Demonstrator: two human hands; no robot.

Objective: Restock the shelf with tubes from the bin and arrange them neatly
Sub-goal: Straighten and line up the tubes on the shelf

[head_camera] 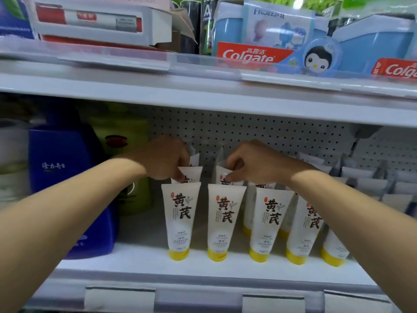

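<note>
I am pinching second-row tubes — left hand (165, 158) on one (191, 173), right hand (250, 163) on another (223, 175) — risking toppling the front row (180, 222)

"黄芪" marks the white tubes (181, 219); "Colgate" the red boxes (252, 55); "FROZEN II" the blue set (268, 23).

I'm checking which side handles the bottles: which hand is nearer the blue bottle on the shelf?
Left. The left hand grips a second-row tube just right of the blue bottle; the right hand pinches another tube farther right.
</note>
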